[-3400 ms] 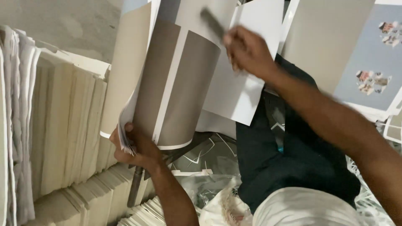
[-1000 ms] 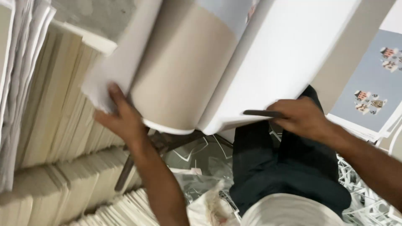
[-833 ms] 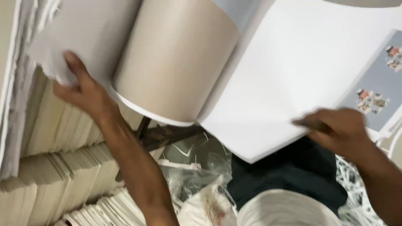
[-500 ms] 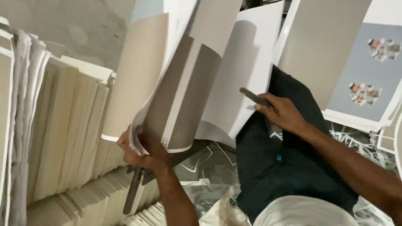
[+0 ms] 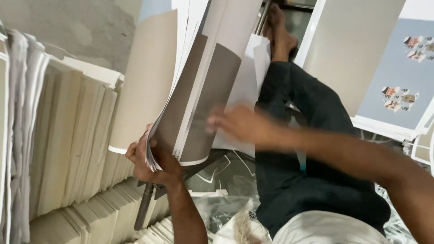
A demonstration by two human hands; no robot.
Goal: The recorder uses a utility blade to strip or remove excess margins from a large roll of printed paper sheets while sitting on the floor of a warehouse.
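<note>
My left hand (image 5: 151, 158) grips the lower edge of a bundle of large printed sheets (image 5: 199, 99), grey-brown and white, which stands curved and nearly upright in front of me. A beige sheet (image 5: 144, 86) hangs at the bundle's left side. Blurred by motion, my right hand (image 5: 239, 124) lies across the front of the bundle near its lower right, over a white sheet (image 5: 246, 81). Whether it holds anything is hidden by the blur.
Tall stacks of cream folded paper (image 5: 63, 149) fill the left side. A dark metal bar (image 5: 143, 205) stands below my left hand. More printed sheets (image 5: 389, 77), grey-blue with small pictures, lean at the right. My dark-trousered legs (image 5: 307, 158) and crumpled plastic (image 5: 226, 212) lie below.
The bundle, spread wide a second ago, has closed into a narrow upright fold. My right hand has swept left from the white sheet's edge onto the bundle's front.
</note>
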